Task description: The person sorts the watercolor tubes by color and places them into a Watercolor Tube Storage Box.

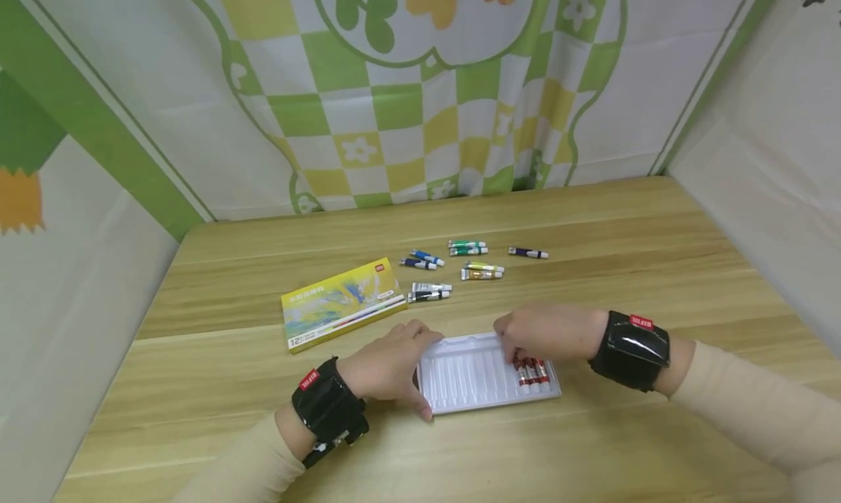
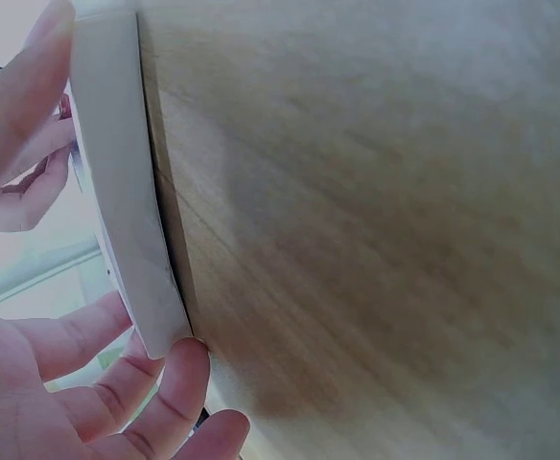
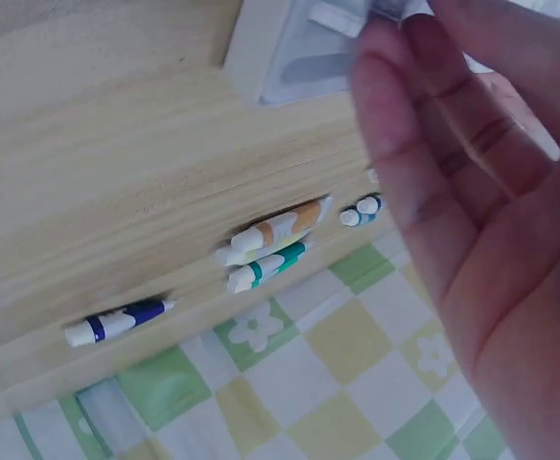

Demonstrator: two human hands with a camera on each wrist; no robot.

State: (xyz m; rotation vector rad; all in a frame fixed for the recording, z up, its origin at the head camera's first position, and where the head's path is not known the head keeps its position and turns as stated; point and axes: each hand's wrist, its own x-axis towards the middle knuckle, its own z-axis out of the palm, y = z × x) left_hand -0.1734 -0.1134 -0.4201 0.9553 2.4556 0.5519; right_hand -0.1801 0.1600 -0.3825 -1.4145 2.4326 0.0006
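A white ribbed plastic tray [image 1: 463, 379] lies on the table with several red-banded paint tubes [image 1: 540, 377] side by side at its right end. My left hand [image 1: 390, 364] grips the tray's left end, thumb at the near corner and fingers at the far one; the left wrist view shows the tray's side wall [image 2: 122, 192] between them. Over the tray's right part, my right hand [image 1: 552, 331] has its fingers bent down beside the red tubes. In the right wrist view its fingertips pinch a small paint tube, mostly hidden by the fingers.
Behind the tray lie loose paint tubes: green [image 1: 468, 251], blue [image 1: 427, 258], yellow and ochre [image 1: 482, 274], grey and black [image 1: 430, 296], and a lone purple one [image 1: 528, 252]. A yellow paint box [image 1: 344, 304] lies at the left. A checkered curtain [image 1: 420, 116] hangs behind the table.
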